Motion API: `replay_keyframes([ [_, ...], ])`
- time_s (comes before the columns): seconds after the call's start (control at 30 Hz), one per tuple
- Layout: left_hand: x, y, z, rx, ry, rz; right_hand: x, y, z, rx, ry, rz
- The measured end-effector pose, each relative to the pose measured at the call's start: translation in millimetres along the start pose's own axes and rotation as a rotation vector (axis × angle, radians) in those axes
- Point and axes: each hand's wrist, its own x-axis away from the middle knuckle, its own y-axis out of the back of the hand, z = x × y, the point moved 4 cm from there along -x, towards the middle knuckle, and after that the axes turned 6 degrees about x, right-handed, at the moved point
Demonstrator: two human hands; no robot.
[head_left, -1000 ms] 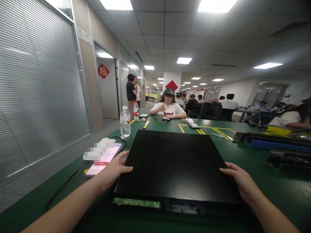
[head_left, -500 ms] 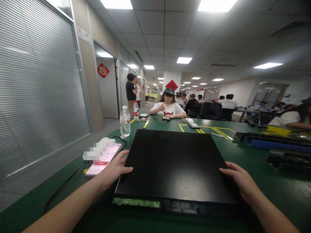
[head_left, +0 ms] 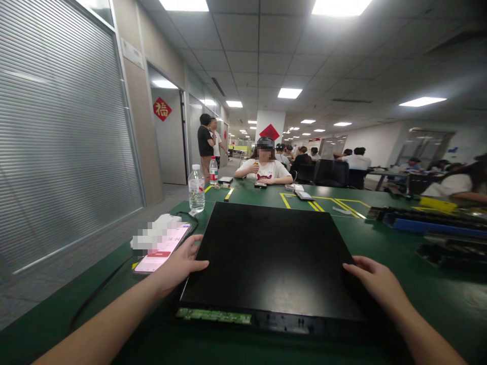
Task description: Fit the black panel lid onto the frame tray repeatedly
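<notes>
Only a standing person's arm (head_left: 223,148), beyond the counter (head_left: 437,304), has swung outward; the left hand (head_left: 184,263) and right hand (head_left: 375,276) still grasp the black panel (head_left: 270,253) by opposite sides, thumbs on top. A green circuit strip (head_left: 216,316) lines its near side. Leftward, toward the counter's left edge, lies a phone (head_left: 163,251); beyond stands a clear bottle (head_left: 197,190).

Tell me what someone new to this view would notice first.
Probably the big flat black panel in the middle, with the left hand and right hand at its opposite side edges and a green circuit strip along its near edge. After that, perhaps the lit pink phone screen on the left, and the red diamond sign on the door behind.
</notes>
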Motion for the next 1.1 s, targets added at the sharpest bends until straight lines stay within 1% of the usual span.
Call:
replay_keyframes([
  [0.13, -0.6, 0.0, -0.5, -0.002, -0.006, 0.007, -1.6, -0.8, -1.2, -0.006, 0.005, 0.011],
  [0.3, 1.0, -2.8, -2.4, 0.0, 0.014, -0.022, -1.5, -0.6, -1.6, 0.007, 0.001, -0.008],
  [0.53, 0.2, -1.3, -0.7, -0.016, 0.011, -0.022, 0.9, 1.1, 1.6, 0.114, -0.01, 0.018],
  [0.8, -0.3, -0.1, 0.9, -0.025, 0.009, -0.017, 1.3, -2.3, 1.8, 0.112, -0.011, 0.049],
  [0.97, -1.5, 1.5, -0.5, -0.072, -0.053, -0.043, -1.7, 0.4, 1.3, 0.132, 0.015, 0.004],
  [1.1, -0.6, 2.6, -3.0, -0.137, -0.092, -0.073, -1.5, 1.2, 5.3, 0.145, 0.07, 0.021],
])
